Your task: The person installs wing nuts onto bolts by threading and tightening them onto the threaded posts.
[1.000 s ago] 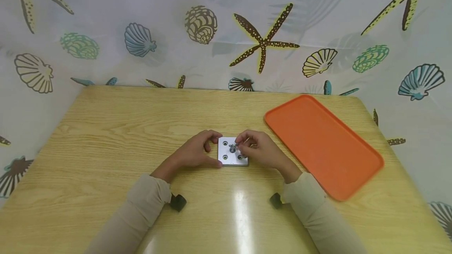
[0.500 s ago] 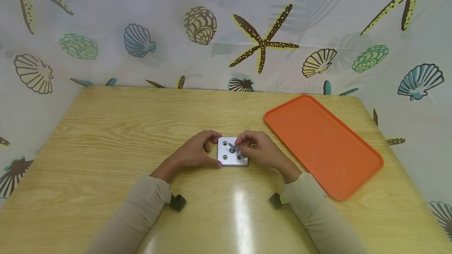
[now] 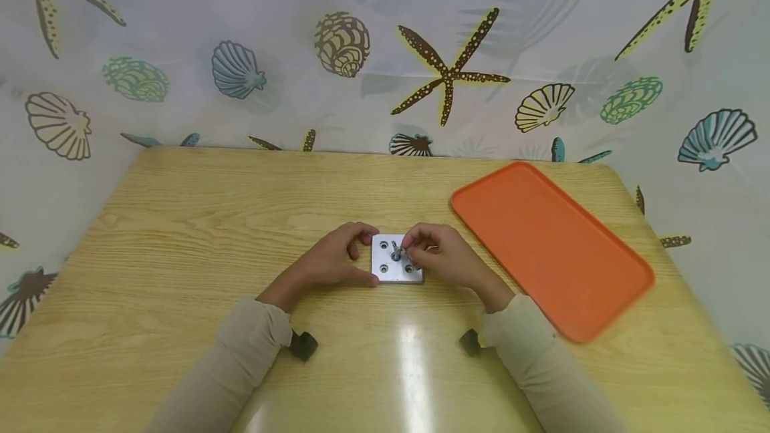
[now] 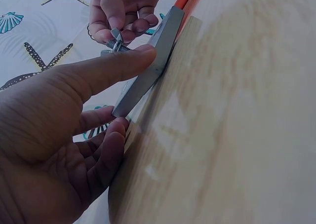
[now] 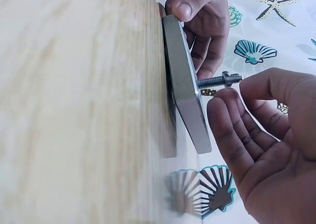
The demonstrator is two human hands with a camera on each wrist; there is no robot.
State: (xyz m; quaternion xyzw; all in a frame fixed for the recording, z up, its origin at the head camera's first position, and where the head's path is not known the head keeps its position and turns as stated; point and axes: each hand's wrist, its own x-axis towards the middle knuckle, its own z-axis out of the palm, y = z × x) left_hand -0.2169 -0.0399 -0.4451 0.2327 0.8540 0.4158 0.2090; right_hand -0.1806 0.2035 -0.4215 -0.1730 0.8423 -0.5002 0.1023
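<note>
A square silver metal plate (image 3: 390, 275) lies on the table, with holes near its corners. From its middle stands a threaded bolt (image 5: 211, 82), carrying a small wing nut (image 4: 117, 35) near its free end. My left hand (image 3: 332, 257) holds the plate's left side, the thumb at the near corner and the fingers at the far one. My right hand (image 3: 446, 254) pinches a wing of the nut between thumb and index finger. Its other fingers are bent beside the bolt in the right wrist view. My fingers partly cover the nut and the plate's right side.
An orange tray (image 3: 550, 246) lies slanted on the wooden table (image 3: 240, 199), right of the right hand. Behind the table hangs a cloth (image 3: 289, 32) printed with shells and starfish. Black wrist devices (image 3: 303, 346) sit at both cuffs.
The wing nut has turned a little on the bolt, its free wing now pointing at a different angle. My left hand and the plate have stayed put; the right fingers have barely shifted.
</note>
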